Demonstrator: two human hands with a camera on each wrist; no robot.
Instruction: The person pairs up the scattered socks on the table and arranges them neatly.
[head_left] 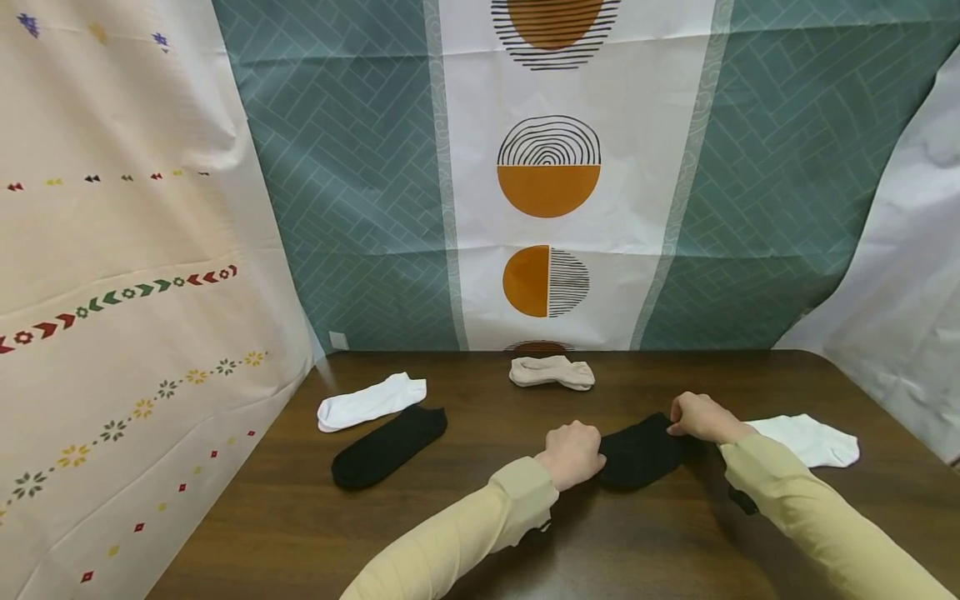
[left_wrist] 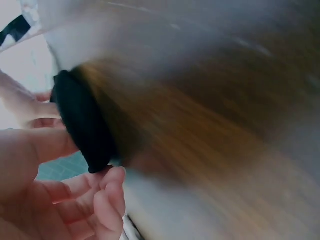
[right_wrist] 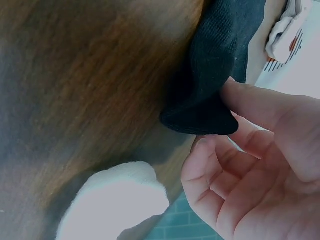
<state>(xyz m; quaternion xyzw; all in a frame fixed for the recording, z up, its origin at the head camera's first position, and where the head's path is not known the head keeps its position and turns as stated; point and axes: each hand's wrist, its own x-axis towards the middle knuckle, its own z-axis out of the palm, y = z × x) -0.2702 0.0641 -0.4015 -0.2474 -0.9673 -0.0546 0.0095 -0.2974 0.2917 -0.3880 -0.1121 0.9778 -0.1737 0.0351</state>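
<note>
A black sock [head_left: 637, 454] is stretched between my two hands over the right-centre of the table. My left hand [head_left: 572, 454] pinches its left end; in the left wrist view, thumb and fingertips meet at the edge of the dark fabric [left_wrist: 82, 117]. At the other end, my right hand [head_left: 703, 417] grips the sock between thumb and fingers, as the right wrist view of the ribbed fabric [right_wrist: 212, 75] shows. Just beyond the right hand lies a white sock [head_left: 806, 437], partly behind the sleeve. A dark piece [head_left: 742, 500] peeks out beneath the right forearm, mostly hidden.
On the left of the brown table [head_left: 480, 483] lie a white sock [head_left: 371, 402] and a black sock [head_left: 388, 447] side by side. A beige pair of socks [head_left: 551, 372] rests near the back edge. Patterned cloth [head_left: 360, 183] hangs behind the table.
</note>
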